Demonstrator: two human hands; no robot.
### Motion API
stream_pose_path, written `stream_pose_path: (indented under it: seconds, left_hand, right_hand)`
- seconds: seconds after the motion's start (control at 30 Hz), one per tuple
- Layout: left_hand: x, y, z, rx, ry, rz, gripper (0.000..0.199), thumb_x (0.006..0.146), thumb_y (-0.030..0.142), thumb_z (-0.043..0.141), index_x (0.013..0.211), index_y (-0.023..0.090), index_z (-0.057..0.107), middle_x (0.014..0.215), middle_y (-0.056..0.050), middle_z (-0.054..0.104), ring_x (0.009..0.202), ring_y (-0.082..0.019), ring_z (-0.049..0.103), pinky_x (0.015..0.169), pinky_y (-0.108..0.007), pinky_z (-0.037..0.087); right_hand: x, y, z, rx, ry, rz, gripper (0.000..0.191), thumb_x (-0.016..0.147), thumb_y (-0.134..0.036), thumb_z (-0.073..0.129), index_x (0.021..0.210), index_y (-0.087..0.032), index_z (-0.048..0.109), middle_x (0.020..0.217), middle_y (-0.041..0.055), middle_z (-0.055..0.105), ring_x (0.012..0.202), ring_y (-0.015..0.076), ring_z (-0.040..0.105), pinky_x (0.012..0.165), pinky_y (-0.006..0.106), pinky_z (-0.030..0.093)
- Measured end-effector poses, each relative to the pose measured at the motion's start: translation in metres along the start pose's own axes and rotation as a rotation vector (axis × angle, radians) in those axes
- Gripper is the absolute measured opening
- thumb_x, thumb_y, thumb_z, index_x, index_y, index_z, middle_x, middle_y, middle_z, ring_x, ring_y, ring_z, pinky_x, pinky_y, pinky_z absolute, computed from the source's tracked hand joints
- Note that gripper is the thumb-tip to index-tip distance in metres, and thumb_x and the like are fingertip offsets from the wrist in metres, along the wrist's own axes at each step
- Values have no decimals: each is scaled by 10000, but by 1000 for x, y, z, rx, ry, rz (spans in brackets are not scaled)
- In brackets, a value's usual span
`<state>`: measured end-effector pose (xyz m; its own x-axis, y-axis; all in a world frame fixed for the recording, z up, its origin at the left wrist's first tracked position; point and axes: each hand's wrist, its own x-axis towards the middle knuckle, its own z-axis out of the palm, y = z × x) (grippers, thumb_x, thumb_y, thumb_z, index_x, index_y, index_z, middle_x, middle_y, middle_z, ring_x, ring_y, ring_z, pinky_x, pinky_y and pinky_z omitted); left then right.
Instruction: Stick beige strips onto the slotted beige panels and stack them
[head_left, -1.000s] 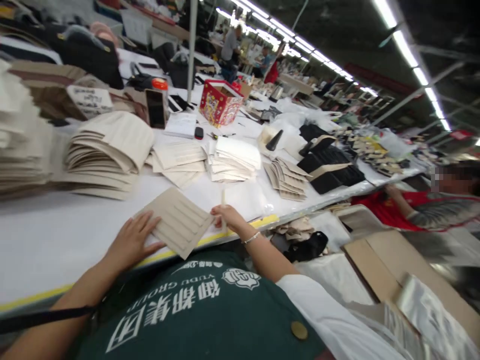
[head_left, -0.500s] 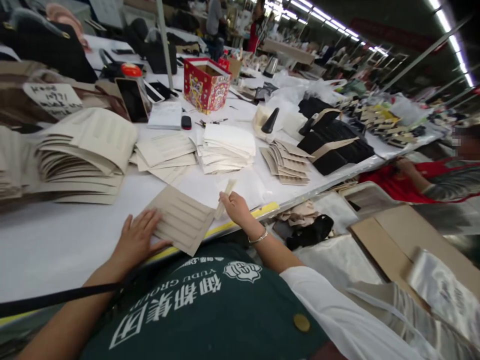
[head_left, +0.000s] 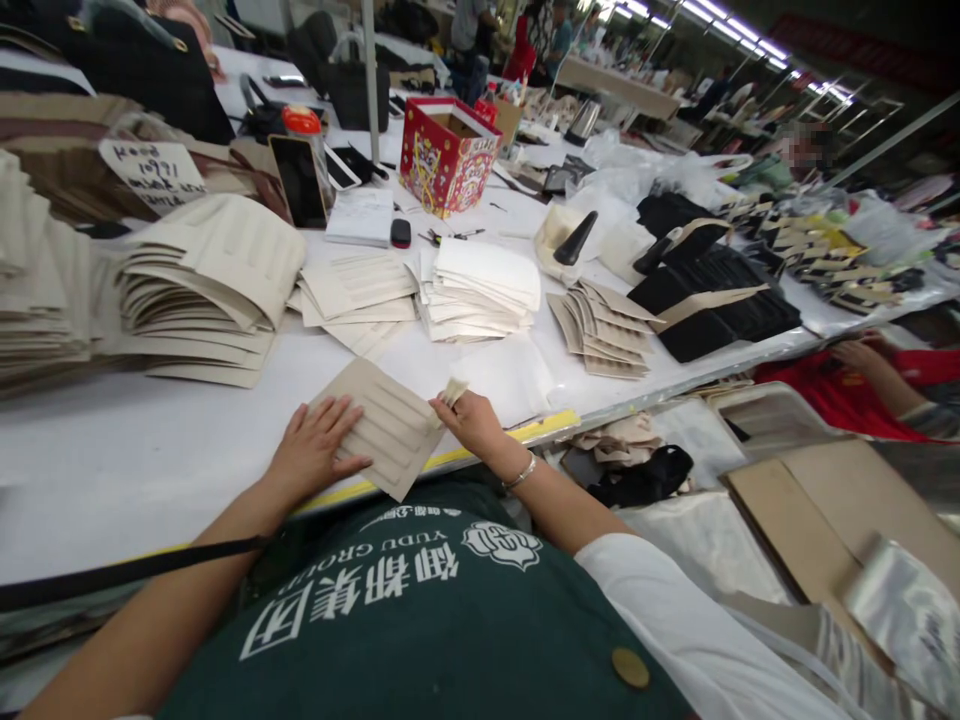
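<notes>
A grooved beige panel (head_left: 390,425) lies at the near edge of the white worktop (head_left: 180,470), its nearest corner reaching over the yellow tape (head_left: 544,427) along that edge. The left hand (head_left: 315,450) rests on the panel's left side with its fingers spread and its grip apart, holding nothing. The right hand (head_left: 476,425) is just beside the panel's right corner, its grip clamped on a small cream strip (head_left: 454,390); whether its fingertips also touch the panel cannot be told. Farther from the near edge, from left to right, are a tall fanned beige stack (head_left: 217,260), a lower beige pile (head_left: 360,290), a white stack (head_left: 484,285), a small ribbed pile (head_left: 604,330) and black pieces (head_left: 709,300). Behind them stand a phone (head_left: 298,185) and a red patterned box (head_left: 446,160).
</notes>
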<state>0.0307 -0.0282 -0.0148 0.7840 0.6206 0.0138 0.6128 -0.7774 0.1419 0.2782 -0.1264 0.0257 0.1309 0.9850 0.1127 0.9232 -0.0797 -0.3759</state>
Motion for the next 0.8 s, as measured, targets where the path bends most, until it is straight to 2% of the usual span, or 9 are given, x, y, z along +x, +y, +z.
stream_pose_path:
  seconds: [0.13,0.23,0.3,0.4,0.47,0.53,0.6,0.67,0.8]
  left_hand:
    - [0,3,-2,14,-37,-25,709,754,558,533,1356,211,395,1434,-96,331,1321,-291,281,1079,-522,128]
    - [1,7,-7,14,-82,-61,697,771,561,504,1370,233,366,1444,-87,312,1326,-301,268,1059,-581,93]
    - [1,8,-10,9,-106,-76,709,764,570,498,1374,239,357,1449,-87,300,1330,-312,254,1046,-603,92]
    - [0,8,-15,8,-125,-57,797,710,605,527,1382,218,345,1452,-101,291,1333,-328,239,1044,-603,109]
    - [-3,8,-15,10,-116,-27,845,667,616,548,1378,202,356,1445,-110,304,1326,-339,252,1044,-592,141]
    - [-7,8,-11,7,-78,8,829,655,603,545,1358,190,393,1422,-120,347,1304,-344,297,1037,-569,198]
    - [-9,7,-2,-7,-5,48,756,683,572,498,1325,176,437,1379,-135,412,1267,-340,363,1016,-540,264]
    - [-10,4,11,-20,103,76,682,724,541,426,1297,173,458,1336,-143,464,1236,-336,409,991,-528,310]
    - [-7,1,30,-60,270,93,661,739,549,371,1306,210,396,1273,-149,525,1181,-369,462,949,-563,346]
  right_hand:
    - [-3,-4,3,-9,11,-13,267,920,-321,452,882,-138,642,866,77,652,831,162,599,706,207,404]
    - [-15,6,-5,37,14,80,282,892,-347,471,833,-134,646,832,87,654,790,173,603,693,220,414]
    - [-25,18,-13,153,48,225,287,867,-360,483,771,-136,635,758,75,646,744,174,605,674,227,424]
    - [-36,31,-20,479,111,525,203,836,-297,484,767,-145,600,705,42,630,715,159,609,651,219,451]
    - [-39,30,-19,724,55,719,135,826,-225,457,808,-148,567,679,25,617,654,146,611,613,224,479]
    - [-37,25,-13,894,-55,846,118,817,-163,424,858,-151,534,591,1,581,543,141,595,541,238,495]
    - [-30,21,-8,979,-122,875,150,809,-132,420,927,-157,509,499,-35,529,458,142,567,476,243,490]
    - [-21,19,-7,1035,-127,836,172,807,-140,462,976,-163,489,457,-64,491,403,126,524,422,216,461]
    - [-13,16,-10,1153,-157,714,103,789,-197,577,765,-156,486,428,-94,418,336,53,378,339,136,329]
